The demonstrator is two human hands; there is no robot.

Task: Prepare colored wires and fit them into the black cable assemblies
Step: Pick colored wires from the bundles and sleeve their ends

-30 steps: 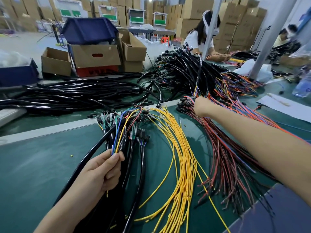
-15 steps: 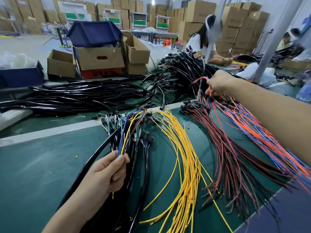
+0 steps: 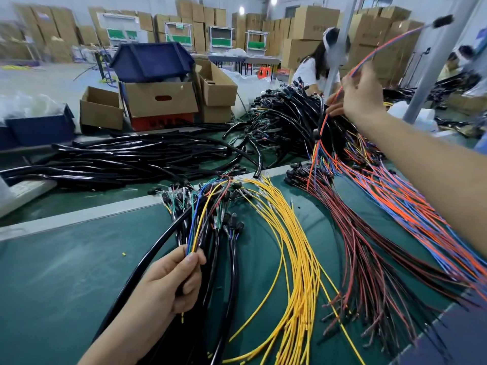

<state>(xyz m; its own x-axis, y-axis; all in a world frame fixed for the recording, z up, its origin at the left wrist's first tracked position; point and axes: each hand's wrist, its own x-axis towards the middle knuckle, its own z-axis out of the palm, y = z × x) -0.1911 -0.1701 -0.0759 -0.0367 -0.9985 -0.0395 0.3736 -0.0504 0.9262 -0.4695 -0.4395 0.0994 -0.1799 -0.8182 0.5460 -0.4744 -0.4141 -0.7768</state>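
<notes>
My left hand (image 3: 168, 283) grips a black cable (image 3: 147, 262) together with a few thin wires, blue, green and yellow (image 3: 196, 227), over the green mat. My right hand (image 3: 361, 93) is raised at the upper right and pinches an orange and blue wire pair (image 3: 369, 55) with a black connector (image 3: 444, 21) at its far end. The pair trails down to the orange and blue bundle (image 3: 411, 204). A yellow wire bundle (image 3: 292, 246) lies in the middle, a red and black bundle (image 3: 361, 246) to its right. Black cable assemblies (image 3: 224, 214) with connectors lie by my left hand.
A heap of black cables (image 3: 126, 159) lies at the back left and a tangled pile of finished assemblies (image 3: 284, 122) at the back centre. Cardboard boxes (image 3: 160, 101) and blue bins (image 3: 150, 59) stand behind. A person (image 3: 316, 67) sits across the table beside a white post (image 3: 337, 48).
My right hand has risen from the orange and blue bundle, pulling one wire pair up and out. My left hand keeps its grip in much the same place.
</notes>
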